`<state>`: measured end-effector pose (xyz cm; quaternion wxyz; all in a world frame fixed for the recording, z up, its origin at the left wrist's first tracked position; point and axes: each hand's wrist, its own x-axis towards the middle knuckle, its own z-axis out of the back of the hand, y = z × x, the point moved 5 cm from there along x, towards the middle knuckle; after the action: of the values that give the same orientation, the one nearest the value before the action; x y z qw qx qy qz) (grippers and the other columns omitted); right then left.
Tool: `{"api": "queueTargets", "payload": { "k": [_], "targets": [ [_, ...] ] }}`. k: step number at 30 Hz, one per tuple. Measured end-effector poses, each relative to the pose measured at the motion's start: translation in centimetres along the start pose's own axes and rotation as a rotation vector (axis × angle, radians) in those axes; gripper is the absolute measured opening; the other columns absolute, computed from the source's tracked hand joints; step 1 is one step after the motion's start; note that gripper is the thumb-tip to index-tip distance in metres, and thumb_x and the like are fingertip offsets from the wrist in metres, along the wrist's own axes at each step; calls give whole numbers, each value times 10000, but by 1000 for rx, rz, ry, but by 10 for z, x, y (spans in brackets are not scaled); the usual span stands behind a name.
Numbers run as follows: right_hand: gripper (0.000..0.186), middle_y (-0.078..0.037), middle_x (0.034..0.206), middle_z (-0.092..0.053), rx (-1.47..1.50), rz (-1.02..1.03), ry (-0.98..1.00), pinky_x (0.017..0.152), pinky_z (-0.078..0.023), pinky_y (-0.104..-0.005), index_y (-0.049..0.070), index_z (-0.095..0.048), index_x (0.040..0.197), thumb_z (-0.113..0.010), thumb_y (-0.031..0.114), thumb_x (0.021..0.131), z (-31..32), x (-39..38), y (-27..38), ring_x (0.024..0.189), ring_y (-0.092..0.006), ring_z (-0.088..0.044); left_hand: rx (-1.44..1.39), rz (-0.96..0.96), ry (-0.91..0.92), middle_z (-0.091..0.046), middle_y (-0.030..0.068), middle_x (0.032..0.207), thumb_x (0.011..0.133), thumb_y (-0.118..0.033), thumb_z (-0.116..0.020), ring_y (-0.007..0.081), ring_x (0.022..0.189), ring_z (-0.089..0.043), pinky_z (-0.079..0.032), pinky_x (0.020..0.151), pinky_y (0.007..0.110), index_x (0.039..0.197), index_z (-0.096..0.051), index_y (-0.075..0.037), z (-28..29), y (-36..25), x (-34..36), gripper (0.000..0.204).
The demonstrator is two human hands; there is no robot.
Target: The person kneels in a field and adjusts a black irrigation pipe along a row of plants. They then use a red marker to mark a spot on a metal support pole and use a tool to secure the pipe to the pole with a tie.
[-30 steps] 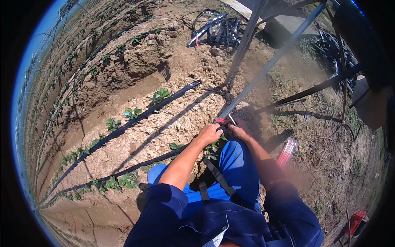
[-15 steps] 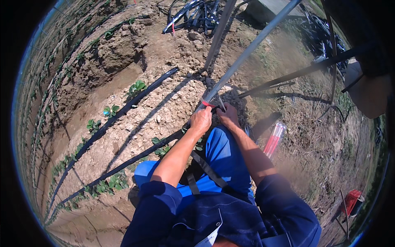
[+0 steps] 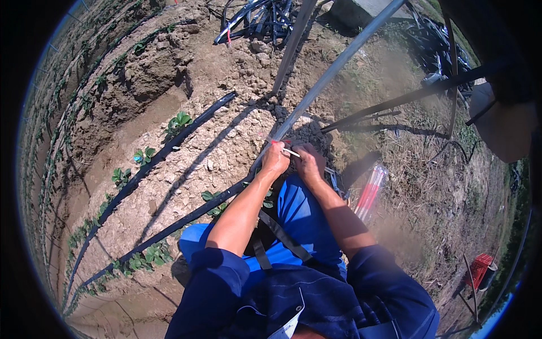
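Observation:
Close against the foot of a slanting grey metal pole (image 3: pixel 333 70), my left hand (image 3: pixel 275 160) is closed on a red strip (image 3: pixel 280 142) that shows above its fingers. Whether the strip goes fully round the pole is hidden. My right hand (image 3: pixel 310 164), just to the right, has its fingers curled round a thin white stick (image 3: pixel 291 152) whose tip points toward my left hand. The near black hose (image 3: pixel 186 221) runs up toward the pole, its end beside my left hand. A clear bag of red and white sticks (image 3: pixel 371 193) lies on the ground to the right.
Another black hose (image 3: pixel 164 152) lies beside small green plants (image 3: pixel 180 120). A second post (image 3: pixel 293 48) and a dark bar (image 3: pixel 389 105) rise near the pole. Black plastic scraps (image 3: pixel 265 22) and a concrete block (image 3: pixel 361 12) sit farther off; a red crate (image 3: pixel 480 270) stands at right.
The white stick in my right hand has swung from pointing up to pointing left, toward my left hand. My right hand has turned slightly; my left hand stays at the pole.

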<state>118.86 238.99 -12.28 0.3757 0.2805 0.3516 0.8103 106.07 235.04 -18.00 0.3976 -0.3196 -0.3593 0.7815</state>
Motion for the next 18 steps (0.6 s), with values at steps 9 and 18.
{"api": "queueTargets", "payload": {
  "k": [9, 18],
  "targets": [
    [218, -103, 958, -705, 26, 53, -8, 769, -532, -344, 132, -741, 1030, -665, 70, 835, -7, -7, 2, 902, -288, -687, -74, 12, 168, -672, 256, 854, 851, -66, -565, 397, 847, -678, -523, 726, 458, 962, -670, 15, 13, 10, 1, 173],
    [206, -74, 950, -703, -187, 26, 75, 765, -539, -353, 140, -730, 999, -676, 87, 807, -4, -8, -13, 889, -289, -689, -167, 116, 396, -683, 156, 788, 905, -98, -573, 231, 749, -657, -502, 646, 367, 1001, -703, -2, 9, 7, 7, 188]
  ]
}}
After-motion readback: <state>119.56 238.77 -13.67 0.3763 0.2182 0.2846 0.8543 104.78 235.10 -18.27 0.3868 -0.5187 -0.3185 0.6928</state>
